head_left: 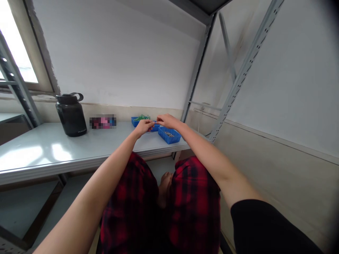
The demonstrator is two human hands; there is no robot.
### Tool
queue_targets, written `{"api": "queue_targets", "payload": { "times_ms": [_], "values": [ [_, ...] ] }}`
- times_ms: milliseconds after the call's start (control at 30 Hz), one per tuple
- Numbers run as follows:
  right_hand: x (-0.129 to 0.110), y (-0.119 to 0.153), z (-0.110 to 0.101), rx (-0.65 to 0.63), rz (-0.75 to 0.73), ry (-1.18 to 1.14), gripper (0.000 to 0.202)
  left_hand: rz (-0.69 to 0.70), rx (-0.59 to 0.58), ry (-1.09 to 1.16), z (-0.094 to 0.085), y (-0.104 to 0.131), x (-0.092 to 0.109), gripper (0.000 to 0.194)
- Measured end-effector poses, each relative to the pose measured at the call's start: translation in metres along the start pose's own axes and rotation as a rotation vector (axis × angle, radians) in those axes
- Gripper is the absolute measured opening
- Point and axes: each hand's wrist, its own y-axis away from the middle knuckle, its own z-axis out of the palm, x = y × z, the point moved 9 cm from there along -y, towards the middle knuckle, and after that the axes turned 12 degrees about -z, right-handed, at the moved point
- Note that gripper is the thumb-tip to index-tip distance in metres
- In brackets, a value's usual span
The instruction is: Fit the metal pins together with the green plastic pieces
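Note:
My left hand (144, 126) and my right hand (166, 120) meet fingertip to fingertip just above the shelf surface. Both are closed in a pinch; whatever lies between the fingers is too small to make out. Below and right of my right hand is a blue tray (173, 139) with several thin, pale metallic pieces (168, 134) in it. Behind my left hand a second blue tray (134, 123) holds tangled green pieces (142, 117). Another blue tray (155, 127) shows between them, partly hidden by my hands.
A large black water bottle (71, 116) stands on the grey shelf (100, 143) to the left, beside a blurred pink and dark item (102, 122). Metal rack posts (198, 70) rise at the right, near the wall. My knees (196, 190) are under the shelf's front edge.

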Motion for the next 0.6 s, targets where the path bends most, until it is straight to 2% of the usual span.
{"api": "queue_targets", "payload": {
  "times_ms": [133, 367, 600],
  "values": [
    [0.004, 0.002, 0.002, -0.009, 0.019, -0.005, 0.022, 0.01, 0.009, -0.032, -0.001, 0.001, 0.002, 0.029],
    [0.013, 0.005, 0.007, -0.02, 0.042, -0.037, 0.022, 0.05, 0.051, -0.113, -0.003, 0.003, 0.006, 0.019],
    [0.019, 0.007, 0.011, -0.033, 0.051, -0.078, 0.022, 0.083, 0.065, -0.131, -0.005, 0.001, 0.006, 0.023]
  ]
}}
